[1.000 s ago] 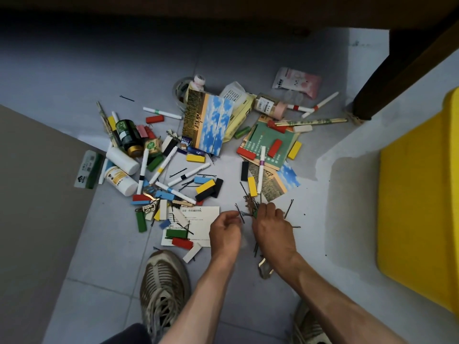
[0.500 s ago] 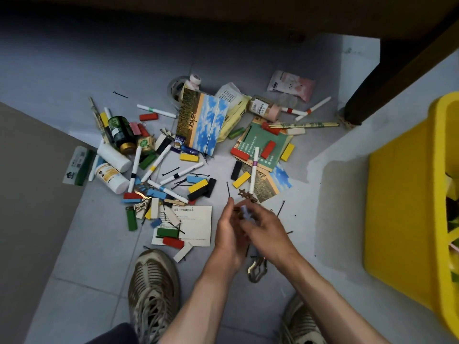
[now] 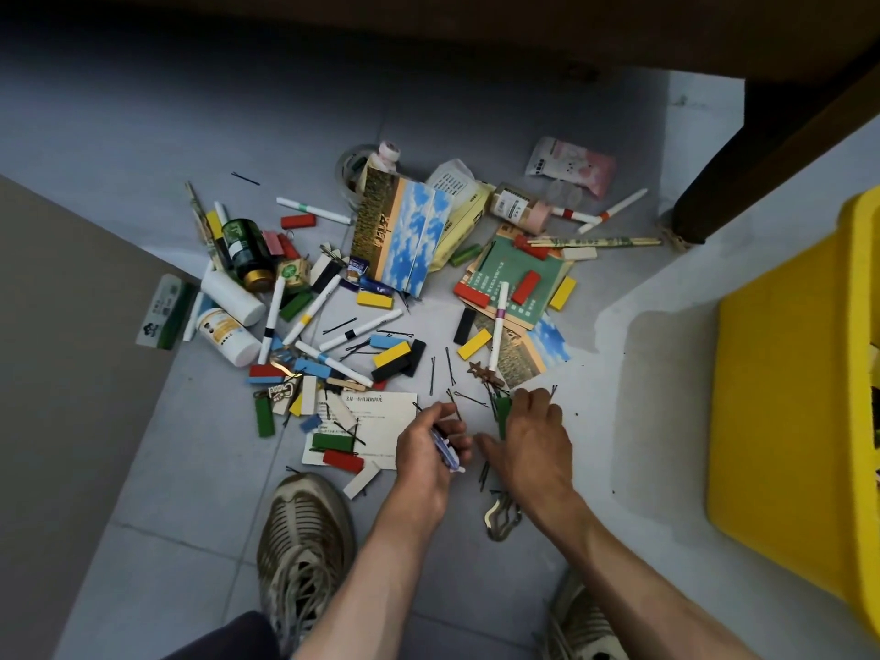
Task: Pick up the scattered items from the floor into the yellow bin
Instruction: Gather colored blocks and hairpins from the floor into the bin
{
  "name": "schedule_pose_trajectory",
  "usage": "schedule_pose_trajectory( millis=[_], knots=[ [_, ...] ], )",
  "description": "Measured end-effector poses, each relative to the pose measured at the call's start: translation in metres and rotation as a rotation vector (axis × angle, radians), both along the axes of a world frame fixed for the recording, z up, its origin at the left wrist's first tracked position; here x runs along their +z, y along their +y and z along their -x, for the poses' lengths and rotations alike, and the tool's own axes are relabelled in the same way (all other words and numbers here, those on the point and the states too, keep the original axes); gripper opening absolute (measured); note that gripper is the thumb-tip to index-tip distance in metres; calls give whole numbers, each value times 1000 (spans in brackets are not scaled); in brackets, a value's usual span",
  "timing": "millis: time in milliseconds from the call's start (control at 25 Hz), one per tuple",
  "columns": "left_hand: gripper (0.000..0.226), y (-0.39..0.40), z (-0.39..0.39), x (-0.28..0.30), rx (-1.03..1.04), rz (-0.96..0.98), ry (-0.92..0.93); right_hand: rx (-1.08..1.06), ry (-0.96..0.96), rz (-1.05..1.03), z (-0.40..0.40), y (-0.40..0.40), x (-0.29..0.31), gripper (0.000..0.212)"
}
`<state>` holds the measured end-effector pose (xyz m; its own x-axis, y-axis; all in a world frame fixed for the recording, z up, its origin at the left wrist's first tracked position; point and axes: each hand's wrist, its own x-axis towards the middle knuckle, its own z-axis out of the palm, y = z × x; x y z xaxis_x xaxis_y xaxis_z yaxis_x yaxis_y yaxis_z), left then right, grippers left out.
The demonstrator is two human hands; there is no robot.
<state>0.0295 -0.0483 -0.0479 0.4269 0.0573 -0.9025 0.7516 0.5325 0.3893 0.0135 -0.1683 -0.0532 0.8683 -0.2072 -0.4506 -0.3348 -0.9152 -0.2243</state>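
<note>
Markers, coloured blocks, bottles, booklets and thin black hairpins (image 3: pixel 469 399) lie scattered on the grey floor. The yellow bin (image 3: pixel 785 421) stands at the right edge, apart from both hands. My left hand (image 3: pixel 428 452) is curled around a small blue-and-white item (image 3: pixel 447 453) just right of a white card (image 3: pixel 381 421). Palm down, my right hand (image 3: pixel 535 435) rests on the floor with thumb and fingers apart. Its fingertips lie over a green block (image 3: pixel 502 414) and some hairpins. What is under its palm is hidden.
A dark wooden furniture leg (image 3: pixel 714 197) stands at the back right. A brown mat (image 3: pixel 62 373) covers the floor at the left. My two shoes (image 3: pixel 305 550) are at the bottom, with a metal carabiner (image 3: pixel 500 516) between them.
Half a second ago both hands met above the floor around the small blue item. Now the left hand keeps it alone and the right hand has dropped to the green block.
</note>
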Motion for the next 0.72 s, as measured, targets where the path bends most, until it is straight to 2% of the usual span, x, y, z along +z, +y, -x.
schedule_pose_trajectory(
  millis=[160, 280, 400, 480, 560, 640, 720],
  knots=[
    [19, 5, 1, -5, 0, -23, 36, 134, -127, 108, -5, 7, -13, 25],
    [13, 4, 2, -7, -1, -42, 42, 88, -127, 43, -22, 4, -12, 22],
    [8, 0, 3, -4, -22, -21, 18, -171, -82, -238, -33, -3, -7, 15],
    [15, -6, 1, 0, -6, 82, -38, -478, -49, -574, -33, -3, 5, 12],
    [30, -10, -3, 4, 12, 168, -73, -649, 9, -882, -29, 8, 20, 10],
    [45, -10, -7, 7, 21, 238, -98, -622, 40, -1045, -25, 18, 33, 10],
    [46, -7, -10, 7, 65, 262, -104, -521, -3, -1069, -26, 18, 40, 8]
  ],
)
